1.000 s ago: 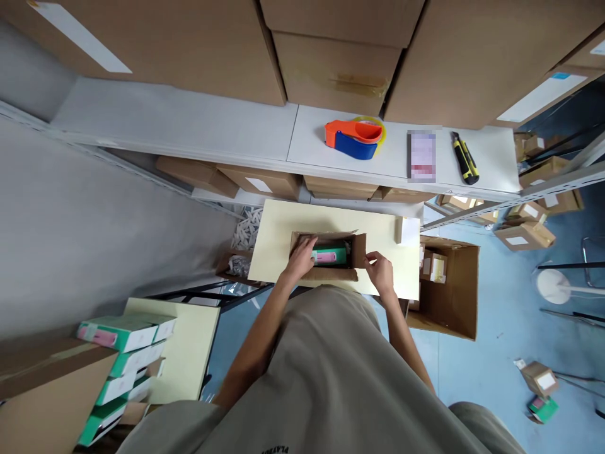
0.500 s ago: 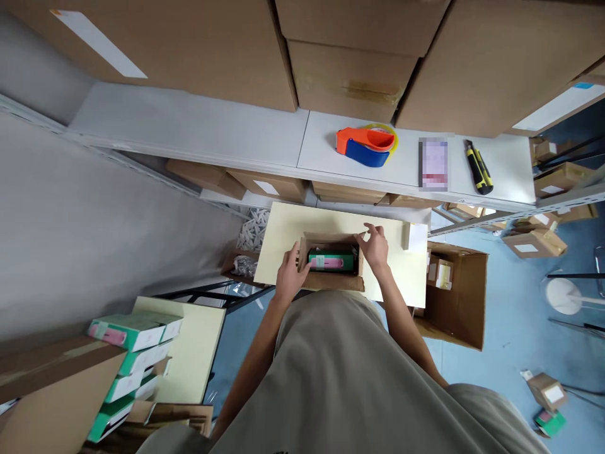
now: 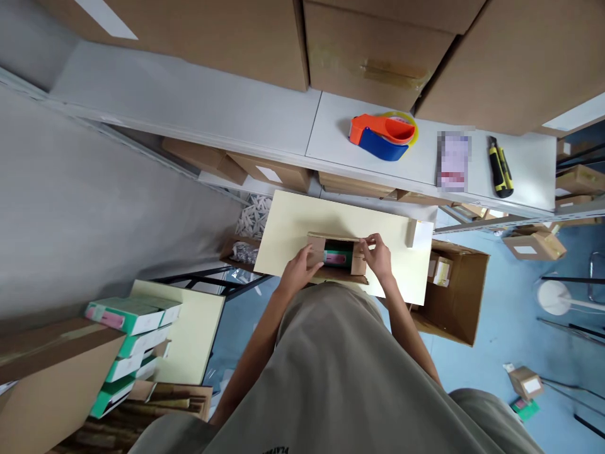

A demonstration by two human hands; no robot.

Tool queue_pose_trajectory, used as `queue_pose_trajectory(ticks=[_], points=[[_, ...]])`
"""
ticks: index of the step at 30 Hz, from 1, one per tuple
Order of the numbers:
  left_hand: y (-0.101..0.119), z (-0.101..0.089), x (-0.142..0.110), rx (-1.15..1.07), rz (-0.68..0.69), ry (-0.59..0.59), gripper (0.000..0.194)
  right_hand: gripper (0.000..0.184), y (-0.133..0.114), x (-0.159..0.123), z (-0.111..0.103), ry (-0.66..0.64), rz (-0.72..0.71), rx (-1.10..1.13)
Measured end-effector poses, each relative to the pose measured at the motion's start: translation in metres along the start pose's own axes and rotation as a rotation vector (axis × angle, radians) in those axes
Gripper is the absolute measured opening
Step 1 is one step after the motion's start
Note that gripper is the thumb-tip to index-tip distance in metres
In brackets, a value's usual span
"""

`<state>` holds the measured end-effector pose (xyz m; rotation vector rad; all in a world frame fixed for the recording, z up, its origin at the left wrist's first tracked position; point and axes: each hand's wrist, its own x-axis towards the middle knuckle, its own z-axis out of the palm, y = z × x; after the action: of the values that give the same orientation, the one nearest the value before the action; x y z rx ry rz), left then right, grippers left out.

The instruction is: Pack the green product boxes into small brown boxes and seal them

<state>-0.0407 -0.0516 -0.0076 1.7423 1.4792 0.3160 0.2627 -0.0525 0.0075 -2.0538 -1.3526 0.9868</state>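
Note:
A small cardboard box [image 3: 358, 267] stands on the cream tabletop before me, its top partly open. Inside lies a green box with a pink picture [image 3: 336, 258], partly covered by the side flaps. My left hand [image 3: 297, 271] is closed on the left flap, which is folded inward over the opening. At the far right corner, my right hand [image 3: 378, 257] grips the right flap with bent fingers. The long flaps at the near and far sides stand outward.
Above the table, a shelf holds an orange and blue tape dispenser [image 3: 382, 135], a blurred card-like item [image 3: 454, 161] and a yellow and black utility knife [image 3: 500, 167]. A white box [image 3: 419, 234] sits at the table's right end. Green boxes [image 3: 137, 315] are stacked lower left; a large open carton [image 3: 466, 296] is right.
Both side flaps have folded inward and now cover the ends of the green box. My hands have moved with them. The view has shifted slightly.

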Motion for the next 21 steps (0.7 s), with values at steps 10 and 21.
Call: queue_pose_trajectory(ticks=[10,21], points=[[-0.015,-0.014,0.014,0.017,0.079,-0.164,0.131,0.032,0.007,-0.019,0.024,-0.016,-0.049,-0.251],[-0.022,-0.017,0.027,0.040,0.127,-0.114,0.055,0.074,0.026,-0.046,0.003,-0.266,0.021,-0.194]])
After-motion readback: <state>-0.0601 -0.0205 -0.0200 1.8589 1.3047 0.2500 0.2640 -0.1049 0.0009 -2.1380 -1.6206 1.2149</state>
